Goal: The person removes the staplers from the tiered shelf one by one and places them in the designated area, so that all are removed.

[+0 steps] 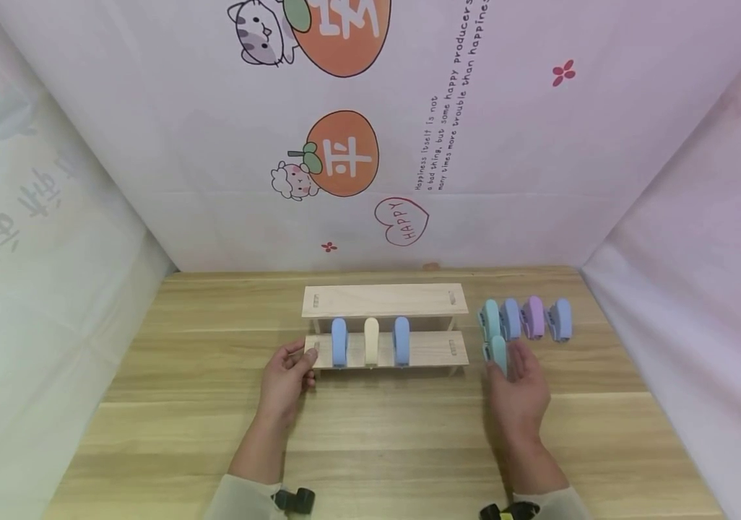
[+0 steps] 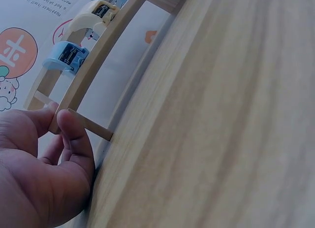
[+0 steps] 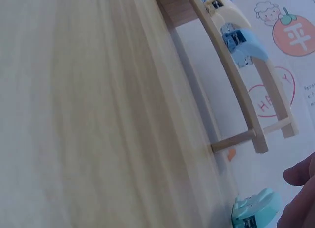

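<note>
Head view gives me two rounded blue plastic staplers (image 1: 339,343) and a cream plastic stapler (image 1: 371,343) on the front board of a pale wooden two-step stand (image 1: 432,350). Five others, teal, blue and purple (image 1: 533,318), sit right of it on the wood-grained worktop (image 1: 396,433); I'd judge the work under halfway. The left hand (image 1: 282,383) pinches the front board's end; the right hand (image 1: 518,393), fingers loosely extended, is at the nearest teal stapler (image 1: 497,352) (touching or not, I can't tell).

Pale sleeves (image 1: 240,498) — black wrist devices (image 1: 303,500) — yellow patch (image 1: 507,516) on the right.
</note>
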{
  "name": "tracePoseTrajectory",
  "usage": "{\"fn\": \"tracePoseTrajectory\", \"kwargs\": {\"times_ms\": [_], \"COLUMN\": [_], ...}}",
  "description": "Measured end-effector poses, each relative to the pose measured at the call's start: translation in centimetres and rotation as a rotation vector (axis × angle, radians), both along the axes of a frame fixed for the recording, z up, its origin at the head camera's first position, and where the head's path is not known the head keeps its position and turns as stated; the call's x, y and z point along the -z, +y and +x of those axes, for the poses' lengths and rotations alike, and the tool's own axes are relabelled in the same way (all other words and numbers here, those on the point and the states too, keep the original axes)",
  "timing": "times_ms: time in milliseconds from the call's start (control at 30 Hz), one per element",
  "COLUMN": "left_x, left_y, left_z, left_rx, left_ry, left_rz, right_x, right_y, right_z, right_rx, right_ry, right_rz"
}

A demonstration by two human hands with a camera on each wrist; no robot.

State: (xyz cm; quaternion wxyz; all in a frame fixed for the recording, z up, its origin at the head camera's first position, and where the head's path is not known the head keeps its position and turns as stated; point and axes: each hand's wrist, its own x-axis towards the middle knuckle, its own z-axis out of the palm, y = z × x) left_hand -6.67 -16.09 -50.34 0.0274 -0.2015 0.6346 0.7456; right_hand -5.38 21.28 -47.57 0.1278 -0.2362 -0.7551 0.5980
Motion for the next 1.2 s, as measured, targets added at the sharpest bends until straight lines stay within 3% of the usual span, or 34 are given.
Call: {"fn": "tracePoseTrajectory", "kwargs": {"times_ms": [133, 267, 600, 1000, 1200], "left_x": [-0.1, 0.0, 0.0, 0.2, 0.2], "left_y": [0.0, 0.0, 0.1, 0.1, 0.1], "left_z": [0.0, 0.0, 0.0, 0.0, -0.1], "left_rx": [-0.002, 0.001, -0.007, -0.002, -0.001], "left_ry": [0.002, -0.002, 0.004, -0.008, -0.006], "left_rz": [0.006, 0.004, 0.009, -0.003, 0.0], "right_x": [-0.2, 0.0, -0.2, 0.3, 0.0], "right_y": [-0.6, -1.0, -3.2, -5.9, -7.0], "right_z": [0.2, 0.3, 0.7, 0.6, 0.5], "right_rx": [-0.021, -0.073, -0.155, -0.326, -0.348], "right_ry": [0.084, 0.146, 0.17, 0.307, 0.247], "right_rz": [-0.036, -0.005, 0.072, 0.038, 0.049]}}
